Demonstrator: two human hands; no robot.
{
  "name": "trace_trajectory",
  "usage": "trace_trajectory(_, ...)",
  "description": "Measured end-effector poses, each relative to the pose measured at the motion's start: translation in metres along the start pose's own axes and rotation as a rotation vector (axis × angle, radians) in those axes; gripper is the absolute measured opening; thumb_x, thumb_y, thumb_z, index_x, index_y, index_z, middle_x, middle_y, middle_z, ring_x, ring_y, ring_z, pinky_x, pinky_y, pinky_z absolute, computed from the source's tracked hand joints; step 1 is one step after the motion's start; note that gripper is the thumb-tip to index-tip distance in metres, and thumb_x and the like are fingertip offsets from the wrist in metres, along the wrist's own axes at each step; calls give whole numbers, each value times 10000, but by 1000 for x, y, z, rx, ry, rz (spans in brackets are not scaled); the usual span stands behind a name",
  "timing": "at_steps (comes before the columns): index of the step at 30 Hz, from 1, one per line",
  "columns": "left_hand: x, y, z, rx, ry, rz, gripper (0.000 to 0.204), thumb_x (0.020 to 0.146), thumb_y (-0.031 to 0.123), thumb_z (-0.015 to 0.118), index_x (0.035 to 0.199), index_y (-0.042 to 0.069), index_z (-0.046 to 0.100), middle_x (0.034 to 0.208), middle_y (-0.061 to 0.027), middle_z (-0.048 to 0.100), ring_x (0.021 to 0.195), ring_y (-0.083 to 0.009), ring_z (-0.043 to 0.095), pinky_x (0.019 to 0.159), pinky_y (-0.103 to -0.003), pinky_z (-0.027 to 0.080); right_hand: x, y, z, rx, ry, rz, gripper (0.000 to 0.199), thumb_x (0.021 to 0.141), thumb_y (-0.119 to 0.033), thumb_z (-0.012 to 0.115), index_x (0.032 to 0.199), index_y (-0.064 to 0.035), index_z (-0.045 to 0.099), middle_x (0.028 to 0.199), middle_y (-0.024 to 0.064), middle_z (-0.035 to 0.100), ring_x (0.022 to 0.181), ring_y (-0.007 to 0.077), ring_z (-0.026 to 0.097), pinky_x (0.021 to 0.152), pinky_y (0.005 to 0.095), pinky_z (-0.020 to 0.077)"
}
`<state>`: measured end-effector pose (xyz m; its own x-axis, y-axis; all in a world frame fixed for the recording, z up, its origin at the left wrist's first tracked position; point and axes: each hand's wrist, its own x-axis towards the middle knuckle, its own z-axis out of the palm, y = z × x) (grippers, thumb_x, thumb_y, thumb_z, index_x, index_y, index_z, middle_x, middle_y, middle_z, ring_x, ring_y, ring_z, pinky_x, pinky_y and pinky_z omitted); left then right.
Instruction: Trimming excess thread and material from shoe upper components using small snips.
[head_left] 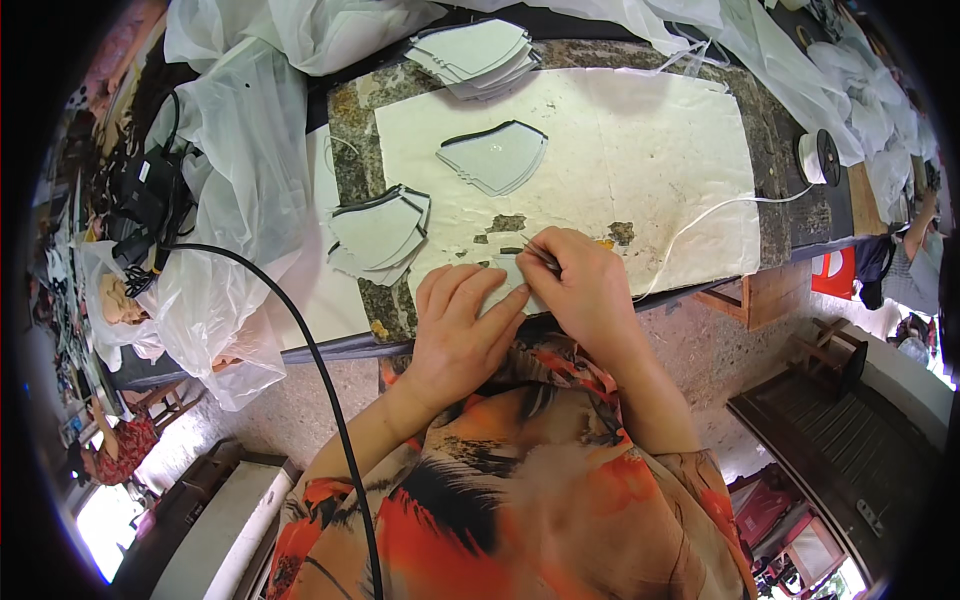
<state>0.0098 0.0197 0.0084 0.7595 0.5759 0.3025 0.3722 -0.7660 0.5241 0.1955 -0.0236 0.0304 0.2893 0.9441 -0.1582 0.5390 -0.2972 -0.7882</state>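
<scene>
My left hand (460,325) lies with its fingers stretched out over a pale grey-white panel (508,265), mostly hidden beneath it, at the near edge of the table. My right hand (580,285) is closed in a pinch on a thin, dark, slender tool (540,254), its tip close to the panel; its exact kind is hidden by the fingers. Beyond my hands lies a small stack of curved grey-white panels (495,160) with black top edging. Another fanned stack (378,235) sits to the left of my hands.
A taller panel pile (475,55) stands at the far edge. White cord (700,215) runs from a spool (815,158) toward my right forearm. Worn white paper (640,140) covers the table. Clear plastic sheets (245,150) drape the left; a black cable (310,340) crosses my left forearm.
</scene>
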Motion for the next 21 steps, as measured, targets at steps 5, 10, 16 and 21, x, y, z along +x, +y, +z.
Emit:
trace_trajectory(5,0,-1,-1,1,5,-7,330,814,162,794,1140,140,743,1206,-90,606,1182,-315,539,1055,-510,402,3,2,-2,37,-18,20,169,924,-180,683,936,-15,655,863,154,680,809,343,664,720,423,522)
trace_trajectory(10,5,1,-6,25,-60,-43,298,853,199,777,1143,153,730,1358,-124,592,1309,-350,508,1148,-547,322,4,2,-3,19,-42,11,169,935,-194,665,929,-27,642,889,153,684,854,368,663,738,460,521)
trace_trajectory(16,7,-3,-7,32,-153,-63,265,875,229,764,1131,175,723,1472,-135,541,1426,-359,437,1198,-587,239,4,1,-2,-12,-42,10,166,936,-193,660,926,-29,637,894,150,683,855,367,662,731,466,516)
trace_trajectory(21,4,-2,-6,37,-118,-80,271,871,240,770,1135,192,731,1456,-134,542,1405,-357,447,1197,-592,239,4,0,0,-26,-21,-20,166,940,-200,663,943,-37,635,902,141,681,851,364,663,723,463,516)
